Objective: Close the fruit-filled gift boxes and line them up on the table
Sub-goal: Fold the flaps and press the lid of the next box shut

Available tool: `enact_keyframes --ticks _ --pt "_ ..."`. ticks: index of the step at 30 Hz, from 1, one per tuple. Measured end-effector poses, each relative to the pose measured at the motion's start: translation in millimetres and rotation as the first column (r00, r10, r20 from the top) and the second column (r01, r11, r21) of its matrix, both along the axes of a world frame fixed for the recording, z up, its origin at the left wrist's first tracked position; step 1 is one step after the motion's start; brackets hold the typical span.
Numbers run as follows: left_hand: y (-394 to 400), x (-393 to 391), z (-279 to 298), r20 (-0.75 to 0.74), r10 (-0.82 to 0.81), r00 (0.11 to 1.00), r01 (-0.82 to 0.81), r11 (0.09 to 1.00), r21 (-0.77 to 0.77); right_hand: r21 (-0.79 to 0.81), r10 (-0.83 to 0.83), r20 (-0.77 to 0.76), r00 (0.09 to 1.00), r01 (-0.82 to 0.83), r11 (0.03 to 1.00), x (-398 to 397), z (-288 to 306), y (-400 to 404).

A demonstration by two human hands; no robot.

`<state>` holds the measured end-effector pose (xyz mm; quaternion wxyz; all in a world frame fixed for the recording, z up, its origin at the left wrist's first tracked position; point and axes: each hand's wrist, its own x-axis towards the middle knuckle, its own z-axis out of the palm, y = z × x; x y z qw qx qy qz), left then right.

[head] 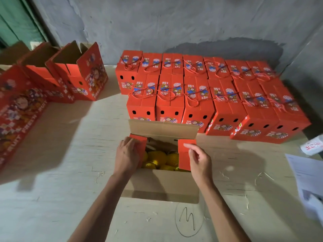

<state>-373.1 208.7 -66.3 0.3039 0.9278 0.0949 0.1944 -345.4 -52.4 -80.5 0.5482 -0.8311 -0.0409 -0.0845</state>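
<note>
An open red gift box (162,186) stands in front of me on the table, with yellow fruit in foam nets (160,160) inside. Its long far flap (162,128) and near flap stand open, brown side showing. My left hand (126,155) presses the left red side flap (139,142) inward with flat fingers. My right hand (198,158) pinches the edge of the right red side flap (185,154), which is folded partway over the fruit. Behind it, two rows of closed red gift boxes (201,95) with rope handles are lined up against the wall.
Several open red boxes (70,74) stand in a row at the far left. Papers (307,179) lie at the table's right edge. A pencil mark in a circle (188,219) is drawn on the tabletop near me. The grey wall (174,23) is behind the rows.
</note>
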Motion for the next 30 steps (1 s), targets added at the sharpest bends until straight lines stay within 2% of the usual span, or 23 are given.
enact_keyframes --ticks 2,8,10,13,18,22,27,30 --pt "0 3 -2 -0.053 0.035 0.998 -0.037 0.999 -0.029 -0.05 -0.02 0.027 0.999 0.021 0.999 0 5 -1" --pt "-10 11 10 -0.129 0.178 0.976 -0.2 0.961 -0.191 -0.234 -0.188 0.259 0.947 0.25 0.939 12 21 3" --pt "-13 11 14 -0.127 0.216 0.968 -0.239 0.947 -0.214 -0.276 -0.224 0.254 0.941 0.293 0.915 19 26 10" --pt "-12 9 13 -0.091 0.199 0.976 -0.211 0.966 -0.15 -0.293 -0.248 0.192 0.949 0.297 0.909 22 23 20" --pt "-5 8 -4 -0.013 0.176 0.984 -0.177 0.978 -0.109 -0.373 -0.216 0.163 0.963 0.262 0.89 25 13 22" --pt "-6 10 -6 -0.025 0.176 0.984 -0.177 0.979 -0.103 -0.34 -0.219 0.174 0.96 0.267 0.902 28 8 20" --pt "-6 10 -5 0.056 0.225 0.973 -0.215 0.966 -0.145 -0.266 -0.231 0.17 0.958 0.271 0.925 35 5 19" --pt "-6 8 -10 0.019 0.244 0.97 -0.237 0.955 -0.176 -0.227 -0.201 0.196 0.96 0.244 0.943 34 3 17"
